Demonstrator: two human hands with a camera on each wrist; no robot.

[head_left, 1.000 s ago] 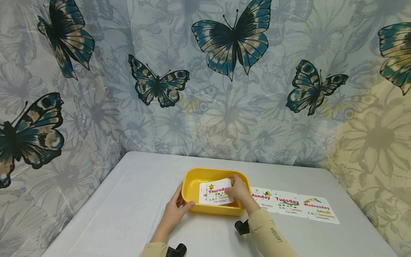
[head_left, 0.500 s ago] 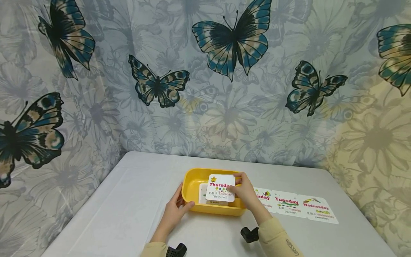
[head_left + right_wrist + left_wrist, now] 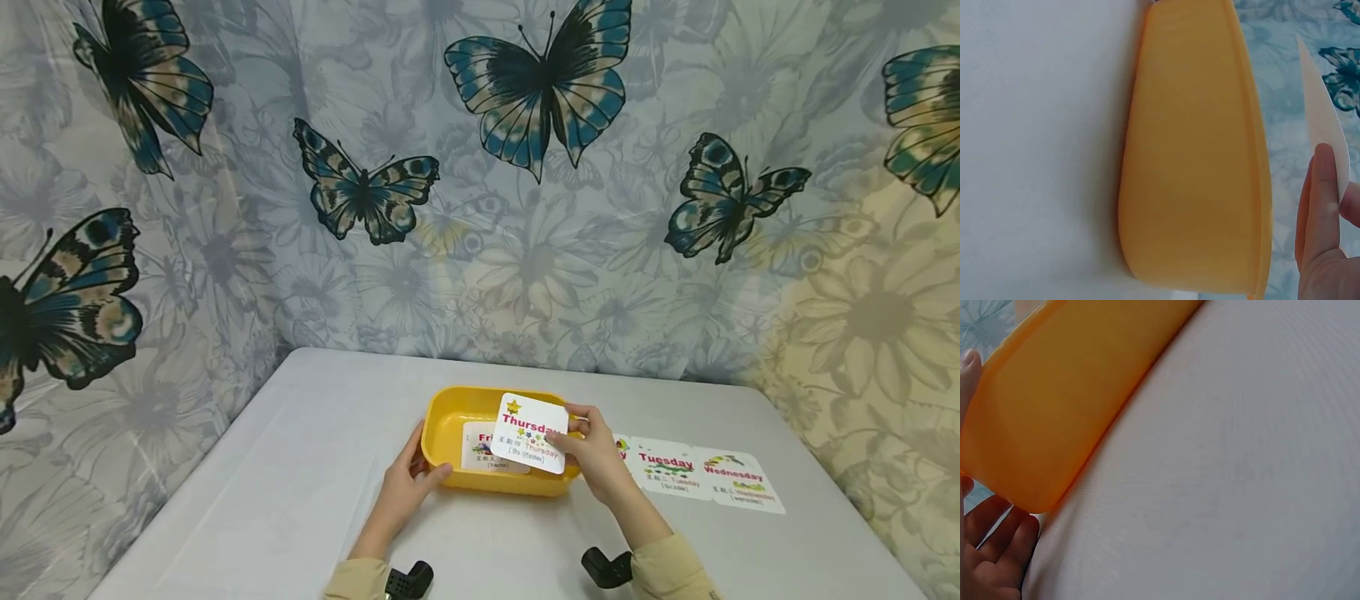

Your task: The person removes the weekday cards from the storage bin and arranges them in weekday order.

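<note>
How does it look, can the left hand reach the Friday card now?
Probably yes, if the left hand leaves the box: the Friday card lies inside, its left part uncovered, though the Thursday card hides some.

Red lettering [image 3: 529, 426] and a yellow star [image 3: 513, 407] mark a white card [image 3: 528, 440]; a yellow tray [image 3: 495, 481] sits on a white table [image 3: 262, 492], teal-and-black butterflies [image 3: 363, 196] on the blue-grey floral wall [image 3: 525, 267] beyond its far edge.

The head view is bright and fairly even, a warm yellow glow tinting the right of the wall [image 3: 870, 325]; tiny print on the cards [image 3: 529, 435] is soft. Both wrist views are dimmer, with soft shadow on the table [image 3: 1029, 156] beside the tray [image 3: 1191, 144].
</note>
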